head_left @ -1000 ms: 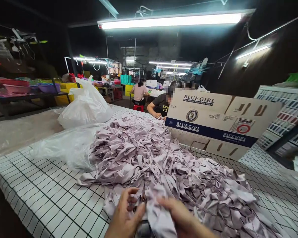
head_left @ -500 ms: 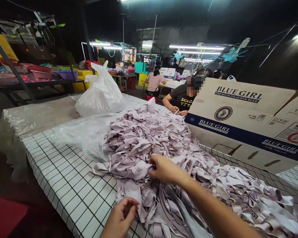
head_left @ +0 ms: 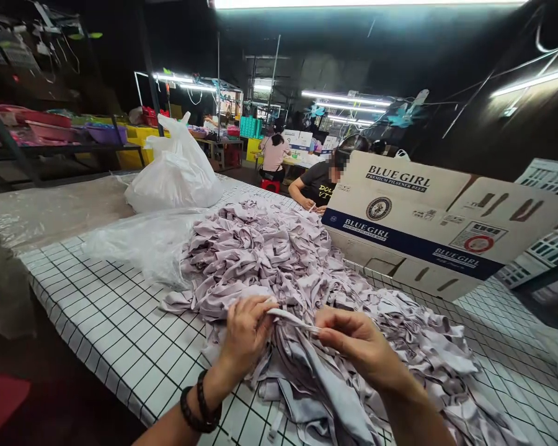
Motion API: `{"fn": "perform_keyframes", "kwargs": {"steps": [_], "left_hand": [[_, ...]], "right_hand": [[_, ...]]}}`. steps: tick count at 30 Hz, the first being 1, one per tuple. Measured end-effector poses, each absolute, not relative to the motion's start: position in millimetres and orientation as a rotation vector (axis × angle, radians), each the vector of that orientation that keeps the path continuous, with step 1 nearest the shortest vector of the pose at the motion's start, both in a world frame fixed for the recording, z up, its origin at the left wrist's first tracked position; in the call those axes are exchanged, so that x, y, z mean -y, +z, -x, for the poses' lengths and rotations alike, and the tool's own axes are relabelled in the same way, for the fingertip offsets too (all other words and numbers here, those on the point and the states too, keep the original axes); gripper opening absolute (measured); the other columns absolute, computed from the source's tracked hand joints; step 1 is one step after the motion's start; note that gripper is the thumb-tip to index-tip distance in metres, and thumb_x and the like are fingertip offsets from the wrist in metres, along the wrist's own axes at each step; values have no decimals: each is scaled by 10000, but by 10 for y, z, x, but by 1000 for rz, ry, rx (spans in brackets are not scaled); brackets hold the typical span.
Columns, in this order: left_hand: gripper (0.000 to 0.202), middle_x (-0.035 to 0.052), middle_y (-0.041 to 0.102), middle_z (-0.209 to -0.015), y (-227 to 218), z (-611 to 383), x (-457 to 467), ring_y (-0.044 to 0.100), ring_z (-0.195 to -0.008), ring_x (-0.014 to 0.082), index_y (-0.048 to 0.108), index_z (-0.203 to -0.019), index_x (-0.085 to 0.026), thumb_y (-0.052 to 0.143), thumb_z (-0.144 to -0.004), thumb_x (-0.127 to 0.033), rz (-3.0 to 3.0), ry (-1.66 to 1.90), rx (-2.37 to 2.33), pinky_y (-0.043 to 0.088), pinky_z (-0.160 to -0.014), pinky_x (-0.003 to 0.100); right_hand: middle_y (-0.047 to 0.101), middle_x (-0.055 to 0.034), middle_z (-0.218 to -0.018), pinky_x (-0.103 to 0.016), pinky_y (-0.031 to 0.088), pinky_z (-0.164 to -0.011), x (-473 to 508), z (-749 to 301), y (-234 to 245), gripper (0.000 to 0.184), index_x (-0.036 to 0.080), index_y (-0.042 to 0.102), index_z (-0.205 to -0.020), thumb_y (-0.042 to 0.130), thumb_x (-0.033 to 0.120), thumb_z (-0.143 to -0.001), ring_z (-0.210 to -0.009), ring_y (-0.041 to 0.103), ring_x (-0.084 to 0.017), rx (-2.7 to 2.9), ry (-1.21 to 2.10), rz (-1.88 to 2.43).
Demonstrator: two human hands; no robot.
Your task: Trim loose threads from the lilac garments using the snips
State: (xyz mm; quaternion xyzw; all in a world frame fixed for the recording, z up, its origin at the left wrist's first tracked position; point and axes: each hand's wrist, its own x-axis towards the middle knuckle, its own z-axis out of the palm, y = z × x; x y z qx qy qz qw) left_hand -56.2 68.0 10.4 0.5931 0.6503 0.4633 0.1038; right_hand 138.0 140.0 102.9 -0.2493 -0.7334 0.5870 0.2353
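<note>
A big heap of pale lilac fabric pieces [head_left: 279,260] lies on a table with a white grid-patterned cover [head_left: 106,322]. My left hand [head_left: 244,331] and my right hand [head_left: 353,341] are at the heap's near edge, both pinched shut. Between them they stretch one narrow lilac fabric strip [head_left: 292,319], each hand gripping an end. A dark beaded bracelet [head_left: 199,412] circles my left wrist. More lilac pieces hang below my hands at the table's front.
A clear plastic sheet [head_left: 144,241] and a tied white plastic bag [head_left: 177,173] sit left of the heap. A "Blue Girl" cardboard box [head_left: 428,223] stands at the right. A seated person in a black shirt [head_left: 314,186] works behind the heap; others sit farther back.
My right hand drew back from the heap with a strip. My left hand rose from the table edge and took hold of the strip's other end.
</note>
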Motion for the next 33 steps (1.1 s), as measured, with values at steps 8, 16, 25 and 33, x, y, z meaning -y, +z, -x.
{"fn": "perform_keyframes", "kwargs": {"steps": [8, 16, 25, 33], "left_hand": [[342, 33, 588, -726, 1017, 264, -426, 531, -674, 160, 642, -888, -186, 415, -945, -435, -1715, 1631, -1191, 433, -652, 267], [481, -39, 407, -593, 707, 100, -565, 341, -553, 95, 529, -642, -156, 554, -804, -608, -1404, 912, -883, 278, -512, 218], [394, 6, 585, -788, -55, -102, -641, 535, -748, 159, 595, -947, -149, 640, -760, -493, -1244, 971, -1127, 422, -694, 258], [390, -21, 534, -625, 35, -204, -515, 463, -586, 108, 627, -849, -126, 521, -881, -500, -1370, 975, -1154, 370, -578, 212]], "right_hand": [[414, -1, -570, -334, 395, -597, -971, -2062, 1656, 229, 257, 624, -673, 629, 426, -827, -620, 429, -188, 1639, 1289, 322], [634, -55, -801, -302, 428, -688, -1122, -2254, 1160, 206, 198, 709, -825, 605, 371, -866, -756, 564, -181, 2121, 1341, 735], [635, -38, -826, -340, 396, -860, -1251, -1899, 142, 182, 178, 706, -774, 698, 358, -753, -869, 551, -193, 1897, 1430, 957], [614, -6, -802, -288, 481, -702, -1684, -1509, 71, 269, 176, 592, -915, 632, 418, -804, -730, 606, -144, 1653, 1550, 1099]]}}
